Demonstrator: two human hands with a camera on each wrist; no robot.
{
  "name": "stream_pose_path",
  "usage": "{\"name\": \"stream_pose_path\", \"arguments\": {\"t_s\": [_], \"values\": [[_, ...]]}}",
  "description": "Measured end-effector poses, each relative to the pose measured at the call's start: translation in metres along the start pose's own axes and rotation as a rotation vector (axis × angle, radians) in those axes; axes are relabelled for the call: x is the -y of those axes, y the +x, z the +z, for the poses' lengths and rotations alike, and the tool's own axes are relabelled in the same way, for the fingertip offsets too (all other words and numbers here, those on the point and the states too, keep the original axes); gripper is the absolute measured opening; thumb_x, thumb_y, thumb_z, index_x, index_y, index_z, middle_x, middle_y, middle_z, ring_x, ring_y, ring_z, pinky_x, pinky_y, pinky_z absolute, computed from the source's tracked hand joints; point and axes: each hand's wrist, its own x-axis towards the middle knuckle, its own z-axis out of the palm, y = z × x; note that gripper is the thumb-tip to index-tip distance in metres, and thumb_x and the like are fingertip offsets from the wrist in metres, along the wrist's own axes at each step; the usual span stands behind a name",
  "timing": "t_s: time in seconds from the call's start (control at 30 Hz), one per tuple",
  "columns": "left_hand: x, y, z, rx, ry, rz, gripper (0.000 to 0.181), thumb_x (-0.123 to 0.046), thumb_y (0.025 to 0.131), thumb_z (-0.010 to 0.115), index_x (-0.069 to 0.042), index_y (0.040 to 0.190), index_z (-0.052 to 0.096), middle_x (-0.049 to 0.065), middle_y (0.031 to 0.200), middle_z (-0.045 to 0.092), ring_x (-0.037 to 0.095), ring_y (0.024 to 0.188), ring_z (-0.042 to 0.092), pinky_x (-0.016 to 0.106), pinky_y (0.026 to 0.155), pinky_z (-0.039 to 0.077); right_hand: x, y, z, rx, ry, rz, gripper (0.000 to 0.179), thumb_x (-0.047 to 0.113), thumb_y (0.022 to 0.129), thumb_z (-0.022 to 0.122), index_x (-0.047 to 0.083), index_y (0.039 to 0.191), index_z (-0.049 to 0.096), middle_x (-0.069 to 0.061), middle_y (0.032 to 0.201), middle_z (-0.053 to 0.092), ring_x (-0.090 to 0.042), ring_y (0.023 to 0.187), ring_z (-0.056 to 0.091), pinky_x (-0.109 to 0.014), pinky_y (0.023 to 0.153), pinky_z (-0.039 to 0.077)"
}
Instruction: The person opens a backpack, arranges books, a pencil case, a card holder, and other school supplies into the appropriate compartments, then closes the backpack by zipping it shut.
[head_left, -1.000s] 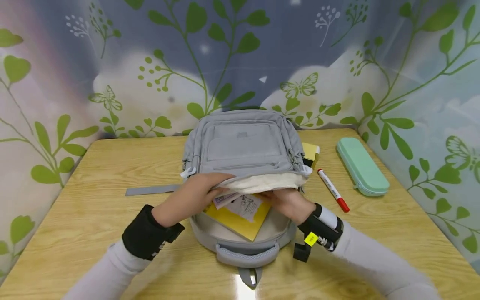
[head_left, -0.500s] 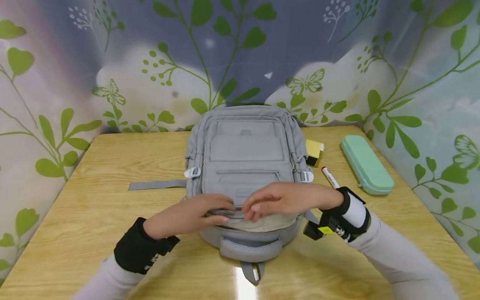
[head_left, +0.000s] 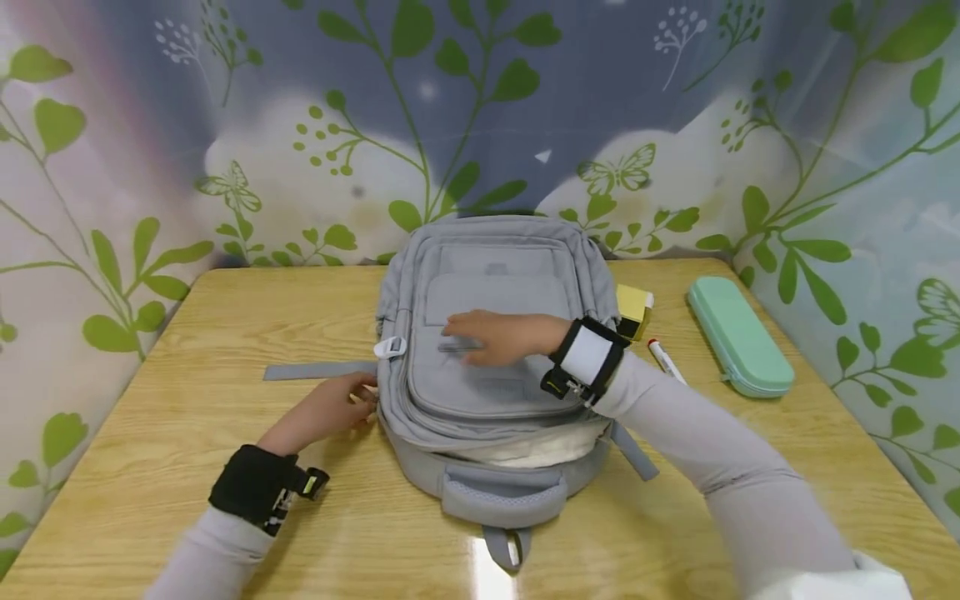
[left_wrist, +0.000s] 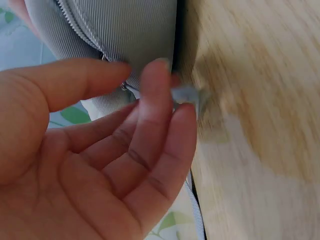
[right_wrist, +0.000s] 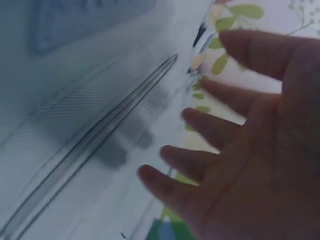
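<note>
A grey backpack (head_left: 472,392) lies on the wooden table, its top handle (head_left: 504,497) toward me. Its main flap is down, with cream lining (head_left: 547,447) showing along the gap at the near edge. At the bag's left side is my left hand (head_left: 330,410), fingers loosely bent. The left wrist view puts its thumb and fingertips close by a small zipper pull (left_wrist: 124,87), with a space between thumb and index finger. My right hand (head_left: 506,337) is spread over the front of the bag, above the pocket zipper (right_wrist: 107,122), holding nothing.
Right of the bag are a yellow box (head_left: 633,308), a red-capped white marker (head_left: 666,361) partly hidden by the sleeve, and a mint-green case (head_left: 738,333). Grey straps (head_left: 318,371) stick out at both sides. A leaf-patterned curtain (head_left: 480,125) stands behind the table.
The flap, earlier lifted over a yellow book inside, has come down and hides it. My left hand has moved to the bag's left side; my right hand went up onto its front.
</note>
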Motion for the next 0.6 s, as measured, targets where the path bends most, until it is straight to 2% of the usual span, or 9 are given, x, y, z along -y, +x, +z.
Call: {"name": "stream_pose_path", "arguments": {"t_s": [0.1, 0.2, 0.3, 0.4, 0.47, 0.6], "values": [[-0.003, -0.002, 0.004, -0.051, 0.056, 0.003, 0.023, -0.006, 0.091, 0.052, 0.003, 0.110, 0.061, 0.010, 0.084, 0.064, 0.013, 0.068, 0.055, 0.027, 0.063, 0.044, -0.004, 0.014, 0.005, 0.045, -0.083, 0.009, 0.057, 0.031, 0.097, 0.050, 0.020, 0.149, 0.027, -0.008, 0.158, 0.009, -0.034, 0.145, 0.003, -0.049, 0.117, 0.010], [-0.010, -0.010, 0.007, -0.092, 0.131, 0.016, 0.009, -0.006, 0.090, 0.055, -0.002, 0.092, 0.063, 0.004, 0.077, 0.061, 0.011, 0.064, 0.048, 0.026, 0.061, 0.040, -0.005, 0.023, 0.013, 0.073, -0.160, 0.039, 0.060, 0.042, 0.095, 0.051, 0.029, 0.148, 0.026, -0.001, 0.159, 0.004, -0.034, 0.145, -0.003, -0.056, 0.115, 0.007], [-0.021, -0.021, 0.009, -0.132, 0.231, 0.032, 0.009, -0.005, 0.090, 0.057, -0.006, 0.084, 0.063, 0.000, 0.071, 0.058, 0.010, 0.059, 0.045, 0.025, 0.057, 0.037, -0.002, 0.026, 0.020, 0.086, -0.194, 0.080, 0.065, 0.051, 0.092, 0.050, 0.035, 0.148, 0.021, 0.005, 0.159, -0.003, -0.031, 0.145, -0.008, -0.061, 0.113, 0.003], [-0.034, -0.031, 0.009, -0.156, 0.345, 0.062, 0.017, -0.003, 0.089, 0.057, -0.010, 0.074, 0.058, -0.003, 0.063, 0.050, 0.009, 0.056, 0.039, 0.023, 0.053, 0.032, 0.000, 0.027, 0.022, 0.083, -0.214, 0.104, 0.068, 0.057, 0.090, 0.048, 0.038, 0.148, 0.019, 0.007, 0.159, -0.007, -0.030, 0.145, -0.009, -0.062, 0.112, 0.002], [-0.043, -0.037, 0.008, -0.141, 0.388, 0.068, 0.021, -0.004, 0.089, 0.058, -0.013, 0.070, 0.055, -0.005, 0.061, 0.046, 0.009, 0.055, 0.037, 0.022, 0.052, 0.029, 0.000, 0.027, 0.022, 0.082, -0.226, 0.114, 0.069, 0.058, 0.089, 0.047, 0.038, 0.149, 0.018, 0.007, 0.158, -0.007, -0.030, 0.145, -0.009, -0.062, 0.112, 0.002], [-0.061, -0.047, 0.005, 0.005, 0.326, 0.079, 0.019, -0.008, 0.089, 0.060, -0.015, 0.072, 0.058, -0.007, 0.060, 0.048, 0.007, 0.053, 0.040, 0.021, 0.051, 0.031, -0.001, 0.027, 0.021, 0.087, -0.253, 0.146, 0.069, 0.060, 0.089, 0.046, 0.040, 0.148, 0.017, 0.008, 0.158, -0.008, -0.030, 0.145, -0.009, -0.062, 0.113, 0.003]]}}
